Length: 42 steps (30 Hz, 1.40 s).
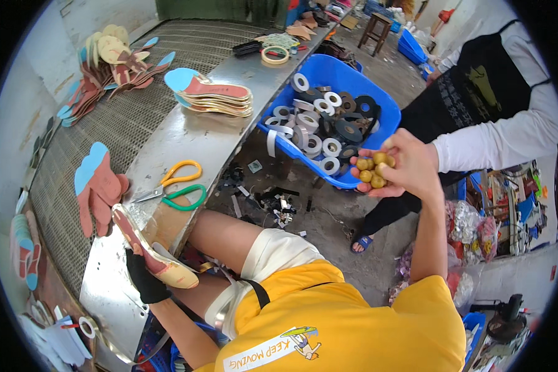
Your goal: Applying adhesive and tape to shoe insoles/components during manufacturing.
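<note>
My left hand (145, 273), in a black fingerless glove, grips a reddish-brown and cream insole (158, 254) at the metal bench's near edge. My right hand (415, 164) reaches out to the right, its fingers curled onto a cluster of small round yellow-green fruits (373, 170). Under and around the fruits are the fingers of a co-worker's hand (387, 191), which overlaps mine; how many fruits each hand bears is hidden. Scissors (177, 186) with one orange and one green handle lie beyond the held insole. Beside them rest loose blue-tipped insoles (99, 186).
A stack of insoles (214, 96) and a tape roll (275, 55) sit along the metal bench (161, 139). Right of it stands a blue basin (378, 99) full of tape rolls. The co-worker, in a black apron (471, 93), stands close by. Scraps (282, 208) litter the floor.
</note>
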Tool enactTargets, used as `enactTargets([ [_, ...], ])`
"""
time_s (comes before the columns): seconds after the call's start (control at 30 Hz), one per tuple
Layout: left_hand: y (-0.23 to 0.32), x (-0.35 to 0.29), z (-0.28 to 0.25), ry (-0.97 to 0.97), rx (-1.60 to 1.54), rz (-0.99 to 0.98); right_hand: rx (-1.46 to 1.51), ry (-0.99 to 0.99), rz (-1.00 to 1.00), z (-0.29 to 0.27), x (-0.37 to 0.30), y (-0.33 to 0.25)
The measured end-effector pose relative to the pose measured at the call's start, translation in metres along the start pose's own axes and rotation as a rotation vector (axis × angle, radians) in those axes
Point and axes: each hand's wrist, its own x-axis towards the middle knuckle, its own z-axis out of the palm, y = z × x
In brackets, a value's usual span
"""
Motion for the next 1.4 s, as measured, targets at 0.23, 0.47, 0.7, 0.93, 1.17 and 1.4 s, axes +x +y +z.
enactTargets([
  [0.23,0.009,-0.009,0.005,-0.043,0.036,0.02,1.318,-0.183,-0.557,0.026,0.027,-0.143],
  [0.47,0.004,-0.011,0.023,0.06,0.047,0.086,1.912,-1.039,-1.043,0.058,0.055,-0.271],
  [0.7,0.025,-0.027,0.013,0.069,-0.134,-0.006,1.872,-1.271,-0.892,0.08,0.079,-0.28],
  [0.93,0.019,-0.014,0.024,0.077,-0.22,-0.023,1.374,-0.887,-0.065,0.198,0.083,-0.251],
  [1.17,0.029,-0.042,0.038,0.049,-0.137,0.031,1.407,-1.008,-0.003,0.244,0.076,-0.281],
  [1.4,0.031,-0.054,0.034,-0.083,-0.262,-0.067,1.435,-0.893,-0.117,0.266,0.073,-0.282],
])
